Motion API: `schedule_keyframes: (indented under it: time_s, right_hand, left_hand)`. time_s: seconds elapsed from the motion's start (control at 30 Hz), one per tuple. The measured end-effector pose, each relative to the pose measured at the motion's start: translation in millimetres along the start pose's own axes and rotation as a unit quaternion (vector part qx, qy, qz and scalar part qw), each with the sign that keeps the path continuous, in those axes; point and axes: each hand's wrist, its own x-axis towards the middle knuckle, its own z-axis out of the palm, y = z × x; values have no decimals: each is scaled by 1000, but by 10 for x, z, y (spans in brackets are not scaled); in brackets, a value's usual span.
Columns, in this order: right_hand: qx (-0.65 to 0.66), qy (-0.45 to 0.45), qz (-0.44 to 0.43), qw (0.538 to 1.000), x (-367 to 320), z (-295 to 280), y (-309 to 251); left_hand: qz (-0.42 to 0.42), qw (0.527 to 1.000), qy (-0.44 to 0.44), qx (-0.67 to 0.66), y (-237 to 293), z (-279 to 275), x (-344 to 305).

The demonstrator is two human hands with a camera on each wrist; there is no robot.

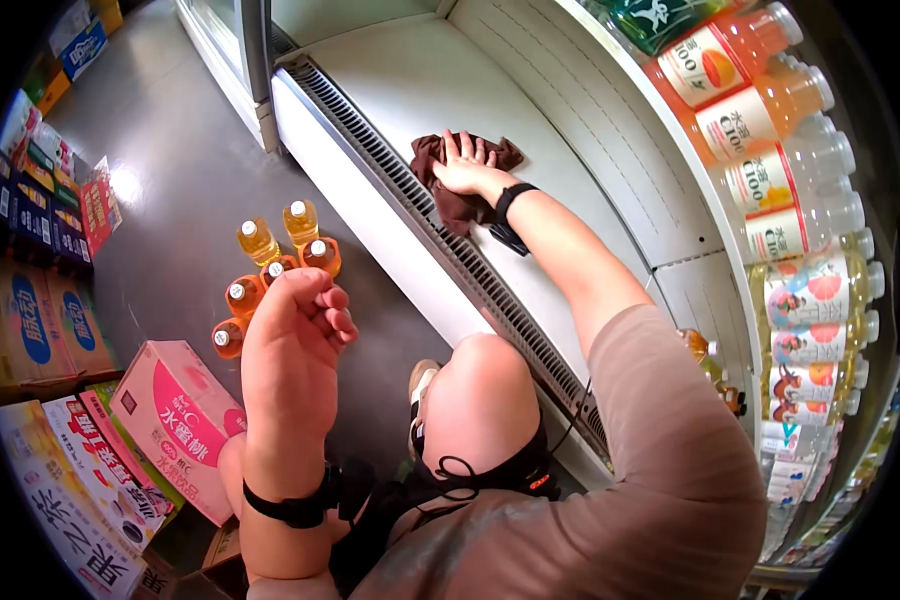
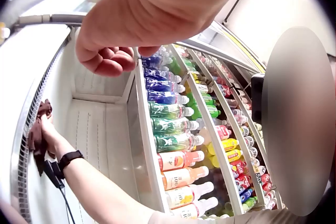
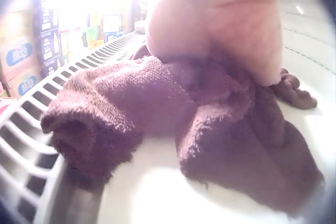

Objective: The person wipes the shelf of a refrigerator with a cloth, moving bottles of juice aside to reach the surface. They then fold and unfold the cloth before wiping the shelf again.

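Observation:
My right hand (image 1: 463, 172) presses a brown cloth (image 1: 457, 212) onto the white floor of a display fridge (image 1: 390, 90), fingers spread out over it. In the right wrist view the crumpled cloth (image 3: 121, 92) lies under the palm, one end lapping over the slotted vent grille (image 3: 31, 155). My left hand (image 1: 305, 310) is raised in front of the fridge, fingers loosely curled with nothing in them. The left wrist view shows this left hand (image 2: 115, 40) from below, with the cloth (image 2: 38, 140) under the other hand farther off.
Several bottles of orange and yellow drink (image 1: 260, 240) stand on the grey floor (image 1: 180, 170) left of the fridge. A pink carton (image 1: 175, 420) and other boxes line the left side. Shelves of drink bottles (image 1: 770, 180) rise close on the right. A bent knee (image 1: 485, 390) is near the fridge's front edge.

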Motion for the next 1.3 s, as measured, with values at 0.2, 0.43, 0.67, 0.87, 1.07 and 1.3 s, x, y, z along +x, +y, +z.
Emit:
schedule_keyframes:
  time_s: [0.2,0.43,0.67,0.87,1.07,1.3]
  right_hand:
    - [41,56,-43,997,38,-61,-42]
    - [-37,20,-146,988,-1035,323,992]
    - [-85,-93,-125,984,-2389,339,1780]
    - [-78,-27,-64,995,-2411,654,1932]
    - [-60,35,-71,995,-1299,493,1206]
    - [7,-13,-12,1000,42,-57,156]
  left_hand:
    - [13,999,8,33,27,-61,56]
    - [5,1000,-5,27,60,-48,8]
    - [8,999,-36,17,94,-113,27]
    - [-1,1000,-24,0,96,-125,-32]
    - [0,1000,-17,20,91,-90,-92]
    - [23,1000,3,20,135,-122,-77]
